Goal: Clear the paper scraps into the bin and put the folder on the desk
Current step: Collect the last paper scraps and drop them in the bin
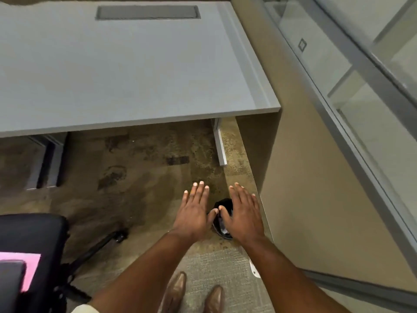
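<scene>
Both my hands are held flat, palms down, over a small black bin [222, 205] on the carpet near the desk's right end. My left hand [193, 213] and my right hand [242, 214] have their fingers spread and hold nothing; their thumbs nearly meet above the bin's mouth. Pale paper scraps [223, 227] show inside the bin between the hands. A pink folder [30, 267] lies on the black chair seat [33, 236] at the lower left. The grey desk [126, 71] fills the upper half of the view.
The chair's black wheeled base [101, 243] stretches across the carpet left of my arms. A beige partition [291, 177] and a glass wall [370, 105] close off the right side. My brown shoes [196, 294] stand on the carpet. A grey cable grommet [147, 12] is set in the desk's far edge.
</scene>
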### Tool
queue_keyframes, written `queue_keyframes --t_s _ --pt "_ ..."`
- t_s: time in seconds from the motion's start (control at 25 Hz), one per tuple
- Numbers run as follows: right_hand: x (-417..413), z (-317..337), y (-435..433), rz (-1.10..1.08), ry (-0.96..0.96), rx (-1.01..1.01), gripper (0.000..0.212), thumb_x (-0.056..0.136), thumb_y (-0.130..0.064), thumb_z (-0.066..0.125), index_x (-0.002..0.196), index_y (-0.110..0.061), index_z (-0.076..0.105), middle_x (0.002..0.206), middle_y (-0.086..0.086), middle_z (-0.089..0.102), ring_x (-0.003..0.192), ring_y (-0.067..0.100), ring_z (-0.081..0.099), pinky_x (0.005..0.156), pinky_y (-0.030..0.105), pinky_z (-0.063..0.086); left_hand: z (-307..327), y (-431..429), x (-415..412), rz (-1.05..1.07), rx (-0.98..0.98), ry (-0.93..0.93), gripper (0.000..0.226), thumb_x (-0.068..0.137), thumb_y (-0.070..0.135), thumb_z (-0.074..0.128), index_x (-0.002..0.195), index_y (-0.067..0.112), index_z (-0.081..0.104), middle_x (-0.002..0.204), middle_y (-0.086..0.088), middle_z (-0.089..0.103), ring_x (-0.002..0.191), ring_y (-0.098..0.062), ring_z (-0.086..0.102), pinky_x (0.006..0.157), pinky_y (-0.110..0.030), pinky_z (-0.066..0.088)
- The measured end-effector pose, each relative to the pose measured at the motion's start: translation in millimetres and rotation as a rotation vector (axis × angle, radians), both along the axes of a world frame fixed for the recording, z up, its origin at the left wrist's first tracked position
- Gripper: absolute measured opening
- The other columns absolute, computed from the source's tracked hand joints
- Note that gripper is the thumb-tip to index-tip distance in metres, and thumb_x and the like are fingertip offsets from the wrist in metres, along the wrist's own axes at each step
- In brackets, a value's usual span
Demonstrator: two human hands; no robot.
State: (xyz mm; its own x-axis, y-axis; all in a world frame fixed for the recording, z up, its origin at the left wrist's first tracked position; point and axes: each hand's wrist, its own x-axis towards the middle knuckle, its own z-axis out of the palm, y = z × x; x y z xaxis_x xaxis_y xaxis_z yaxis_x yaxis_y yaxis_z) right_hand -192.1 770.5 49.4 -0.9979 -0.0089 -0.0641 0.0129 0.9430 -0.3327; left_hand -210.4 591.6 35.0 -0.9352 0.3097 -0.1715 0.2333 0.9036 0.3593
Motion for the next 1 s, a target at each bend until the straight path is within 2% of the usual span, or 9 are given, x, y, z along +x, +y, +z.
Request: queue_keyframes --t_s 0.28,0.48,0.8,1.0 --pt "-21.8 77.4 -79.8 0.205 0.092 -0.013 0.073 0.097 -0.062 0.038 0.157 -0.023 0.029 0.167 0.002 0.025 0.154 0.02 0.019 0.125 0.048 0.014 84.5 -92.5 20.8 0.253 -0.052 0.044 0.079 0.099 0.067 0.014 0.16 0.019 0.004 0.169 -0.001 -0.007 0.152 -0.015 -0.018 0.126 -0.044 -0.003" --pt "-30.9 115.9 -145.9 0.371 0.136 -0.013 0.072 0.097 -0.059 0.044 0.158 -0.021 0.03 0.167 0.004 0.025 0.153 0.021 0.021 0.125 0.049 0.014 121.3 -156.5 46.5 0.435 -0.085 0.081 0.078 0.099 0.068 0.013 0.16 0.021 0.006 0.169 0.0 -0.006 0.152 -0.015 -0.018 0.125 -0.047 -0.003" --pt "-23.7 141.4 -274.0 0.634 0.197 -0.023 0.071 0.096 -0.059 0.043 0.156 -0.022 0.033 0.165 0.004 0.029 0.153 0.021 0.023 0.125 0.05 0.016 141.9 -268.7 101.9 0.739 -0.06 0.101 0.075 0.099 0.065 0.022 0.16 0.021 0.016 0.169 -0.001 0.005 0.155 -0.016 -0.009 0.125 -0.049 -0.001" --pt "-15.2 136.8 -363.5 0.759 0.213 -0.002 0.071 0.096 -0.062 0.04 0.156 -0.024 0.031 0.164 0.002 0.03 0.152 0.02 0.022 0.125 0.049 0.016 136.2 -349.0 137.2 0.887 -0.051 0.056 0.073 0.1 0.064 0.02 0.16 0.022 0.015 0.169 -0.001 0.003 0.155 -0.018 -0.009 0.125 -0.052 0.003"
